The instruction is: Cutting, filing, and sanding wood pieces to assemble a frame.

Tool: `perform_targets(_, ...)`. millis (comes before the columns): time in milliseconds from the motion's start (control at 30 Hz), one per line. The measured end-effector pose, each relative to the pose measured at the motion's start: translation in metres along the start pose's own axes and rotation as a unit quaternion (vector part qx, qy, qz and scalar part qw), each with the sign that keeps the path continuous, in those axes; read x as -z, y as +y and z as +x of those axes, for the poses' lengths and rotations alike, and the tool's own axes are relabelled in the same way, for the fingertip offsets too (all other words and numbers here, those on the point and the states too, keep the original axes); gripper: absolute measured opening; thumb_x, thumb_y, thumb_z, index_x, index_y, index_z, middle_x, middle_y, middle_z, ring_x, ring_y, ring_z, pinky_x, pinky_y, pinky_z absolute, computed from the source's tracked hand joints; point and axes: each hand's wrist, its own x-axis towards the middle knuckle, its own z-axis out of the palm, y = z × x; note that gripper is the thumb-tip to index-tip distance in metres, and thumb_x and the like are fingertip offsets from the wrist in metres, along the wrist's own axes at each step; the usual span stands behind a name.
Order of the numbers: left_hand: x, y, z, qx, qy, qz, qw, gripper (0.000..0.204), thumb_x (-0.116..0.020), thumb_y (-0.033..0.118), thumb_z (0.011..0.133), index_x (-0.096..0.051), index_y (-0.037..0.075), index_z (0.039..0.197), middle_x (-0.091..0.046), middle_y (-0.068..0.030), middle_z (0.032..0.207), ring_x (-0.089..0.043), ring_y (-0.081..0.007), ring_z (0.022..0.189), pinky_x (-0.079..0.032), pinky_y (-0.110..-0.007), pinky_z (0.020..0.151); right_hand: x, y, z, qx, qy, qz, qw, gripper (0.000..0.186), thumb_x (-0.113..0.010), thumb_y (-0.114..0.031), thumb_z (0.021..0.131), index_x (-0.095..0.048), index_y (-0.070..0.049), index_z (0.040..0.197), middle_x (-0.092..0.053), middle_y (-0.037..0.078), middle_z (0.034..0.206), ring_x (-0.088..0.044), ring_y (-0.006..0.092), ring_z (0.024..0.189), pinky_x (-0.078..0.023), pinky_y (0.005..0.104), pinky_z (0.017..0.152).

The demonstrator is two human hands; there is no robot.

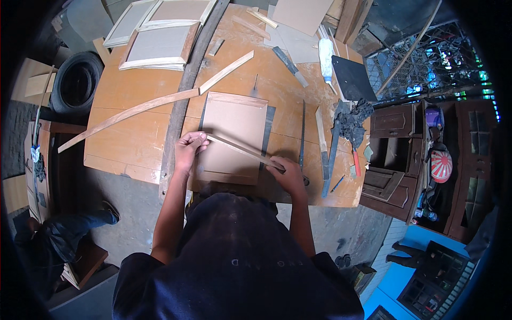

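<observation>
A thin, narrow wooden strip (234, 145) slants across in front of me, its left end higher in the picture than its right. My left hand (190, 149) pinches the left end between thumb and fingers. Closed around the other end is my right hand (288, 173). Beneath the strip lies a rectangular panel (234, 117) of brown board with a light wooden frame round its edges. A dark flat piece (270, 125) shows from under the panel's right side. I cannot tell whether the strip touches the panel.
On the wooden worktable (128, 106), a long wood strip (128, 113) and a heavy beam (184, 96) lie to the left. Framed panels (160, 45) sit far left. A white bottle (326, 56), black board (352, 77) and red-handled tool (356, 161) lie right. A seated person (69, 234) is lower left.
</observation>
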Motion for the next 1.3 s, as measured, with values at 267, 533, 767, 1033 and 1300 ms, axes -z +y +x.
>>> perform_targets(267, 0.009, 0.003, -0.001, -0.082, 0.042, 0.289, 0.953, 0.023, -0.074, 0.018, 0.092, -0.073, 0.000, 0.107, -0.076, -0.0064, 0.091, -0.072, -0.0156, 0.083, -0.057, -0.030, 0.076, -0.007, 0.016, -0.016, -0.076, 0.011, 0.062, 0.995, 0.023, -0.063, -0.023, 0.096, -0.069, -0.002, 0.104, -0.072, 0.018, 0.093, -0.070, 0.0368, 0.088, -0.054, 0.0416, 0.077)
perform_targets(533, -0.001, 0.016, -0.029, -0.059, 0.091, 0.470, 0.876, 0.042, -0.079, 0.025, 0.082, -0.070, 0.000, 0.114, -0.075, -0.0180, 0.102, -0.074, -0.0262, 0.095, -0.057, -0.037, 0.084, -0.015, 0.037, -0.027, -0.140, 0.076, 0.098, 0.982, 0.036, -0.068, -0.037, 0.094, -0.064, -0.001, 0.096, -0.068, 0.019, 0.084, -0.069, 0.0355, 0.080, -0.051, 0.0432, 0.072)
perform_targets(767, -0.022, 0.004, -0.037, -0.084, 0.100, 0.495, 0.859, 0.051, -0.079, 0.030, 0.079, -0.067, -0.001, 0.118, -0.073, -0.0221, 0.105, -0.072, -0.0330, 0.097, -0.056, -0.041, 0.088, -0.059, 0.061, -0.011, -0.122, 0.075, 0.127, 0.981, 0.044, -0.069, -0.042, 0.092, -0.062, 0.000, 0.100, -0.069, 0.023, 0.091, -0.068, 0.0406, 0.086, -0.052, 0.0458, 0.077)
perform_targets(1033, -0.037, -0.015, -0.042, -0.098, 0.074, 0.443, 0.888, 0.055, -0.080, 0.030, 0.079, -0.064, -0.002, 0.120, -0.072, -0.0235, 0.107, -0.072, -0.0307, 0.096, -0.056, -0.039, 0.088, -0.041, 0.062, -0.004, -0.084, 0.064, 0.175, 0.979, 0.035, -0.068, -0.032, 0.094, -0.063, 0.001, 0.102, -0.069, 0.022, 0.091, -0.069, 0.0339, 0.088, -0.052, 0.0435, 0.078)
perform_targets(1300, -0.070, -0.041, -0.045, -0.109, 0.011, 0.396, 0.912, 0.050, -0.080, 0.026, 0.082, -0.065, -0.003, 0.120, -0.070, -0.0201, 0.106, -0.071, -0.0273, 0.092, -0.055, -0.038, 0.086, -0.023, 0.083, -0.006, -0.047, 0.098, 0.142, 0.984, 0.033, -0.068, -0.031, 0.094, -0.063, 0.002, 0.099, -0.067, 0.024, 0.090, -0.067, 0.0360, 0.084, -0.051, 0.0427, 0.075)
